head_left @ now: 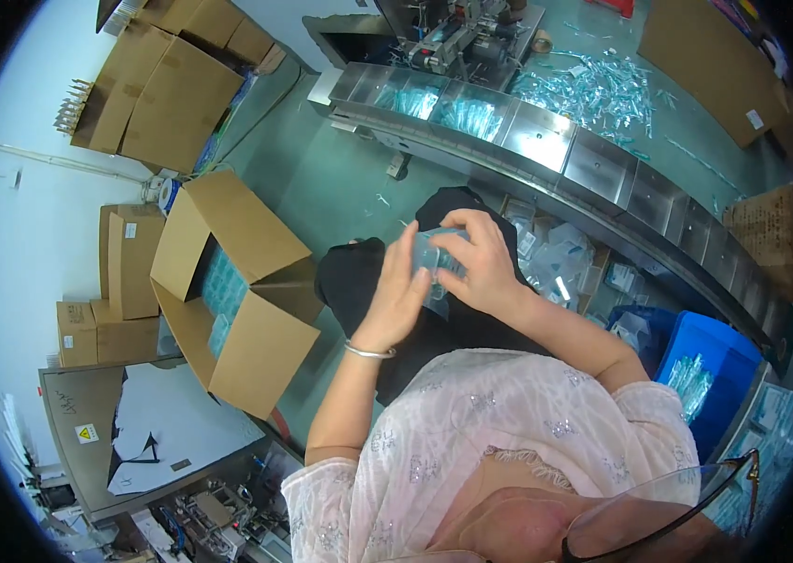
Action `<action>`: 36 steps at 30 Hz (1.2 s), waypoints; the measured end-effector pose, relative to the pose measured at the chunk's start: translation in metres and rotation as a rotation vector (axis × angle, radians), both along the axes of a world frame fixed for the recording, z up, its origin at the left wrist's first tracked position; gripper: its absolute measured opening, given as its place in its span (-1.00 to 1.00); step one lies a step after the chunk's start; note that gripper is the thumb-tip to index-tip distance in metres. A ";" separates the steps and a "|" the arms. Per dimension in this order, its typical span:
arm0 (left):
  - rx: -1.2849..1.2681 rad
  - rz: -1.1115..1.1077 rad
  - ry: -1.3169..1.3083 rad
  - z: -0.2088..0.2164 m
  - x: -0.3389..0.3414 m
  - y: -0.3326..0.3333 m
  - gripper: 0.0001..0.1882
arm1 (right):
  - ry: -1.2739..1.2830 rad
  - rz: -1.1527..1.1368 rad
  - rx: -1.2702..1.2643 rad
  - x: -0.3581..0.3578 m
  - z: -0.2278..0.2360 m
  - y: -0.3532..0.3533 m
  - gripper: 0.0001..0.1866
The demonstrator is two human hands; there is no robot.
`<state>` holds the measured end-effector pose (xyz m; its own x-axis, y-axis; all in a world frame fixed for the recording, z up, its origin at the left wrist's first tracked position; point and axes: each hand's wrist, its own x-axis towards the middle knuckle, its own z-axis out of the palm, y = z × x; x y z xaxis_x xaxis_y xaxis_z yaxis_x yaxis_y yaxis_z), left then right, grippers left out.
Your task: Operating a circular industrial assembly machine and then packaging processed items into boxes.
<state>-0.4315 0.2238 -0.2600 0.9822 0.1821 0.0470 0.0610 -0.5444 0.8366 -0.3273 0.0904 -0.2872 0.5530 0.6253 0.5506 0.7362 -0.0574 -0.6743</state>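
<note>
Over my lap, both hands hold a small clear plastic container (427, 251) with a bluish tint. My left hand (395, 298) is pressed along its left side, fingers pointing up. My right hand (478, 255) curls round it from the right, thumb and fingertips on its edge. The hands cover much of the container, so its contents cannot be made out. To the left stands an open cardboard box (265, 352) with rows of similar clear bluish containers (224, 293) inside.
A metal conveyor (594, 178) with compartments, some holding thin bluish plastic pieces (472, 114), curves past the front and right. A blue bin (711, 340) stands at the right. Clear plastic bags (561, 258) lie beneath the conveyor. Closed cartons (176, 103) are stacked at left.
</note>
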 end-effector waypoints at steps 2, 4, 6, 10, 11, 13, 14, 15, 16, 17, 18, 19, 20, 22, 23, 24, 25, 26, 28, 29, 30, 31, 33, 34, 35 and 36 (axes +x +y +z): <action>0.136 0.004 -0.035 -0.001 0.001 -0.009 -0.35 | 0.061 -0.067 0.049 -0.005 0.000 0.002 -0.48; 0.211 0.030 -0.011 -0.002 0.001 -0.013 -0.34 | 0.123 -0.112 0.080 -0.010 -0.001 0.005 -0.47; 0.186 0.015 -0.016 -0.002 0.002 -0.013 -0.35 | 0.309 -0.061 -0.013 -0.010 0.000 0.006 -0.46; 0.131 -0.015 0.033 -0.002 0.004 -0.004 -0.37 | 0.150 0.016 -0.017 0.003 0.002 -0.003 -0.40; 0.125 -0.014 0.036 -0.002 0.004 -0.001 -0.37 | 0.366 0.201 0.003 0.007 0.002 -0.008 -0.35; 0.121 0.115 0.131 -0.002 0.005 0.002 -0.38 | 0.682 0.484 -0.024 0.013 0.000 -0.019 -0.20; 0.117 0.120 0.129 -0.002 0.005 0.002 -0.38 | 0.702 0.472 -0.027 0.012 -0.002 -0.020 -0.20; 0.111 0.082 0.094 -0.002 0.004 0.000 -0.38 | 0.396 0.333 -0.097 0.011 -0.004 -0.021 -0.17; 0.169 0.063 0.047 -0.004 0.005 -0.003 -0.37 | 0.080 0.194 -0.175 0.008 -0.007 -0.021 -0.13; 0.225 0.069 0.030 -0.005 0.005 -0.006 -0.36 | 0.087 0.201 -0.170 0.005 -0.009 -0.019 -0.13; 0.225 0.049 0.001 -0.007 0.005 -0.009 -0.36 | 0.084 0.150 -0.148 0.001 -0.012 -0.014 -0.09; 0.240 0.097 0.042 -0.008 0.005 -0.011 -0.34 | 0.101 0.129 -0.205 -0.004 -0.014 -0.009 -0.05; 0.268 0.152 0.082 -0.010 0.004 -0.011 -0.33 | 0.082 0.112 -0.132 -0.004 -0.016 -0.006 -0.05; 0.227 0.162 0.096 -0.012 0.004 -0.004 -0.31 | 0.016 0.085 -0.167 -0.005 -0.018 -0.001 -0.03; 0.198 0.128 0.122 -0.013 0.005 0.004 -0.32 | 0.016 0.117 -0.194 -0.003 -0.019 0.001 -0.04; 0.100 0.082 0.125 -0.013 0.006 0.013 -0.33 | 0.003 0.120 -0.186 -0.004 -0.020 0.003 -0.04; 0.009 0.054 0.137 -0.014 0.007 0.023 -0.33 | -0.001 0.123 -0.202 -0.002 -0.020 0.004 -0.03; -0.090 0.037 0.144 -0.015 0.008 0.033 -0.33 | -0.019 0.140 -0.202 -0.001 -0.020 0.006 -0.02; -0.181 -0.025 0.120 -0.019 0.009 0.047 -0.35 | -0.006 0.136 -0.219 0.001 -0.021 0.012 -0.02; -0.273 -0.022 0.210 -0.021 0.007 0.055 -0.36 | -0.020 0.165 -0.218 0.002 -0.022 0.016 -0.01; -0.304 -0.014 0.190 -0.026 0.005 0.057 -0.38 | -0.033 0.180 -0.248 0.005 -0.023 0.019 -0.05; -0.353 0.011 0.183 -0.030 0.004 0.062 -0.41 | -0.012 0.178 -0.256 0.007 -0.023 0.021 -0.09; -0.582 0.197 0.313 -0.032 -0.007 0.079 -0.48 | -0.043 0.246 -0.116 0.018 -0.023 0.029 -0.23; -0.755 0.318 0.258 -0.030 -0.018 0.092 -0.49 | 0.169 0.184 -0.134 0.021 -0.022 0.027 -0.30; -0.938 0.461 0.256 -0.030 -0.026 0.102 -0.50 | 0.454 0.043 -0.246 0.022 -0.021 0.026 -0.34; -0.954 0.536 0.195 -0.028 -0.035 0.114 -0.48 | 0.303 -0.055 -0.257 0.024 -0.021 0.030 -0.37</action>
<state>-0.4662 0.3380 -0.2884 0.7411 0.4645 -0.4849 0.2716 0.4531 0.8491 -0.3037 0.1199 -0.3077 0.7031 0.6860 0.1873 0.4975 -0.2864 -0.8188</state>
